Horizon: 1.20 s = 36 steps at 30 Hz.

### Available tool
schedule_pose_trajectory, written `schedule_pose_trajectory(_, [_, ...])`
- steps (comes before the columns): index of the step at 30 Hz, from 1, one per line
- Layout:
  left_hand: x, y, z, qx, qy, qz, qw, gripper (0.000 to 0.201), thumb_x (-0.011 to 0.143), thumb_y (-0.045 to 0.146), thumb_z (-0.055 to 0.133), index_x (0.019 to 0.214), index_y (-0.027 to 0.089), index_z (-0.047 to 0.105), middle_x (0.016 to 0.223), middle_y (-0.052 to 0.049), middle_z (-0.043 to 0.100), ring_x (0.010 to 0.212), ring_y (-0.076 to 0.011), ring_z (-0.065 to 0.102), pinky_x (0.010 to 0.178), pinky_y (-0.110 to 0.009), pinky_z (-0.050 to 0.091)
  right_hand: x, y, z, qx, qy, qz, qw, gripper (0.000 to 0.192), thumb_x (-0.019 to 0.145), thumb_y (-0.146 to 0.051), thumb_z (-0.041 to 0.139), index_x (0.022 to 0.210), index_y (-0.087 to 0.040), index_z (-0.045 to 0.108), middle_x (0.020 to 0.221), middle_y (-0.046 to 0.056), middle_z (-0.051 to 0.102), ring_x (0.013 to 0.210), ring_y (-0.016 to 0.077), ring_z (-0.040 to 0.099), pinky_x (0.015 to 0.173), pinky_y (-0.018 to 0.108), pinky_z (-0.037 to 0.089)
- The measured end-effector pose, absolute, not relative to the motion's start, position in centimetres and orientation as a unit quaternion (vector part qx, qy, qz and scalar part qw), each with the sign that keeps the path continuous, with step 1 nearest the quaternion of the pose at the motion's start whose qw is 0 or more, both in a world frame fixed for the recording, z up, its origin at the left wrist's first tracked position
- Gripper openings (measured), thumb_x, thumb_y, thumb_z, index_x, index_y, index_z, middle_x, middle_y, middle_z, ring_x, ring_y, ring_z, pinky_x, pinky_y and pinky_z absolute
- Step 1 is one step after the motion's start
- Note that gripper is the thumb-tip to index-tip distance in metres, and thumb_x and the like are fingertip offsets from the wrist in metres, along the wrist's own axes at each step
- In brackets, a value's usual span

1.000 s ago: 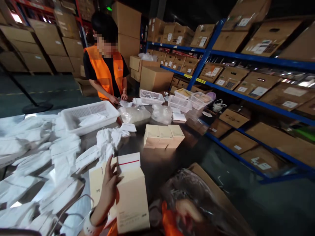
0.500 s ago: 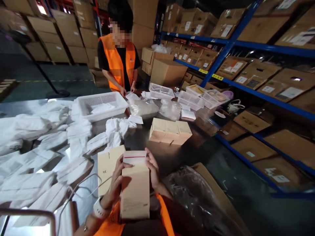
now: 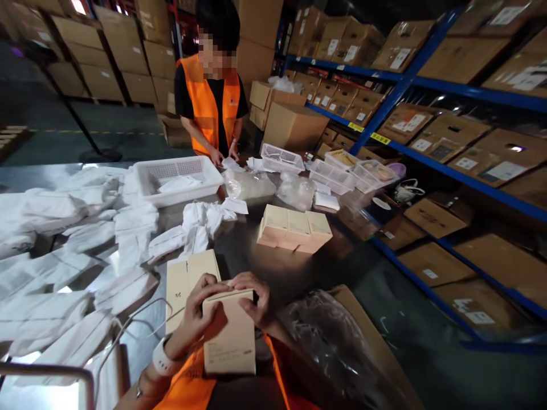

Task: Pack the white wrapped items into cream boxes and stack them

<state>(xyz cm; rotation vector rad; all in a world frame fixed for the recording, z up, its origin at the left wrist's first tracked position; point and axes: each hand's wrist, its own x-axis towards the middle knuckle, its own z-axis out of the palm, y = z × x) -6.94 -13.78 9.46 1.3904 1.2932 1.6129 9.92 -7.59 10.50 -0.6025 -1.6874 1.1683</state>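
Close to my chest is a small beige cardboard box [image 3: 229, 336], its printed face toward me. My left hand [image 3: 200, 310] grips its left side and upper edge. On the right upper corner, my right hand [image 3: 255, 296] has its thumb on the front and its fingers over the top. The top of the box looks closed, though my fingers partly cover it. More beige boxes [image 3: 182, 285] lie on the table just left of my left hand. Farther ahead stands a row of similar beige boxes [image 3: 294, 228].
White wrapped bundles [image 3: 77, 256] cover the table's left side. White plastic baskets [image 3: 179, 196] and clear plastic bags [image 3: 294, 191] stand at the back, near a person in an orange vest [image 3: 209, 108]. Blue shelving [image 3: 397, 91] with cartons runs along the right. Clear plastic film [image 3: 333, 336] lies at lower right.
The open top flap with the red line, upright before, is no longer seen; the box top is folded down. Both hands have moved over the top edge, and the box tilts toward me.
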Motion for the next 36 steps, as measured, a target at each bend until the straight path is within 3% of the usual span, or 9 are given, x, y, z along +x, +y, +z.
schedule_pose_trajectory(6, [-6.5,-13.7,9.5,0.559,0.488,0.595,0.31,0.028,0.086,0.042,0.061,0.103,0.029,0.079,0.087,-0.006,0.057,0.085,-0.0259,0.055,0.077,-0.038,0.049,10.4,-7.6,10.7,-0.234,-0.726,0.443,0.472,0.03,0.089,-0.048,0.056,0.099,-0.024,0.072,0.097,0.009,0.076,0.098,0.0275,0.068,0.089,0.046,0.054])
schedule_pose_trajectory(12, [-6.2,-13.5,9.4,0.57,0.467,0.609,0.292,0.024,0.087,0.043,0.061,0.087,0.027,0.079,0.084,-0.006,0.056,0.081,-0.0245,0.054,0.075,-0.036,0.048,10.7,-7.7,11.2,-0.216,-0.72,0.444,0.487,0.028,0.091,-0.045,0.056,0.102,-0.025,0.073,0.099,0.009,0.077,0.097,0.0276,0.069,0.09,0.048,0.053])
schedule_pose_trajectory(17, [-5.9,-13.3,9.5,0.552,0.462,0.621,0.31,0.025,0.085,0.045,0.063,0.08,0.027,0.079,0.08,-0.005,0.056,0.079,-0.0233,0.054,0.073,-0.034,0.047,11.0,-7.3,11.4,-0.209,-0.716,0.466,0.476,0.026,0.091,-0.047,0.055,0.092,-0.029,0.075,0.094,0.004,0.079,0.095,0.0261,0.07,0.091,0.049,0.052])
schedule_pose_trajectory(22, [-5.3,-12.8,8.9,0.492,0.483,0.629,0.358,0.035,0.082,0.054,0.064,0.067,0.025,0.077,0.075,-0.004,0.054,0.073,-0.021,0.053,0.067,-0.032,0.046,11.1,-7.0,10.7,-0.217,-0.706,0.494,0.459,0.032,0.093,-0.05,0.054,0.091,-0.029,0.078,0.087,0.004,0.08,0.089,0.0242,0.072,0.095,0.05,0.05])
schedule_pose_trajectory(26, [-4.6,-12.2,8.2,0.46,0.498,0.631,0.377,0.046,0.082,0.06,0.063,0.061,0.021,0.076,0.075,-0.003,0.053,0.069,-0.0185,0.053,0.059,-0.028,0.045,11.8,-5.4,10.0,-0.238,-0.716,0.512,0.41,0.035,0.091,-0.055,0.058,0.091,-0.027,0.079,0.09,0.006,0.08,0.101,0.0251,0.069,0.098,0.049,0.048])
schedule_pose_trajectory(29, [-4.4,-11.6,8.0,0.464,0.504,0.621,0.381,0.052,0.076,0.07,0.064,0.066,0.022,0.08,0.072,-0.004,0.055,0.07,-0.0195,0.055,0.064,-0.03,0.048,12.6,-2.9,9.9,-0.223,-0.722,0.576,0.312,0.05,0.08,-0.07,0.062,0.077,-0.023,0.079,0.086,0.01,0.08,0.103,0.0269,0.069,0.101,0.048,0.047])
schedule_pose_trajectory(32, [-4.7,-11.4,7.7,0.464,0.521,0.61,0.376,0.051,0.073,0.072,0.065,0.072,0.024,0.083,0.073,-0.005,0.06,0.075,-0.022,0.058,0.071,-0.034,0.05,12.1,-0.2,9.2,-0.214,-0.707,0.631,0.237,0.076,0.074,-0.088,0.047,0.061,-0.018,0.075,0.078,0.013,0.078,0.09,0.0281,0.072,0.092,0.046,0.052])
schedule_pose_trajectory(34, [-5.5,-11.3,7.3,0.444,0.547,0.61,0.363,0.052,0.072,0.073,0.064,0.072,0.025,0.083,0.074,-0.005,0.061,0.077,-0.0231,0.059,0.073,-0.035,0.05,10.4,1.7,7.9,-0.24,-0.695,0.644,0.212,0.09,0.08,-0.09,0.027,0.066,-0.014,0.075,0.075,0.015,0.077,0.079,0.0267,0.074,0.083,0.044,0.056])
schedule_pose_trajectory(36, [-6.7,-11.3,6.7,0.411,0.58,0.613,0.345,0.054,0.07,0.075,0.063,0.073,0.025,0.083,0.073,-0.005,0.06,0.076,-0.0235,0.06,0.074,-0.037,0.051,7.6,3.5,5.9,-0.295,-0.683,0.638,0.201,0.092,0.088,-0.082,0.017,0.086,-0.011,0.075,0.08,0.015,0.076,0.078,0.0245,0.074,0.079,0.042,0.057])
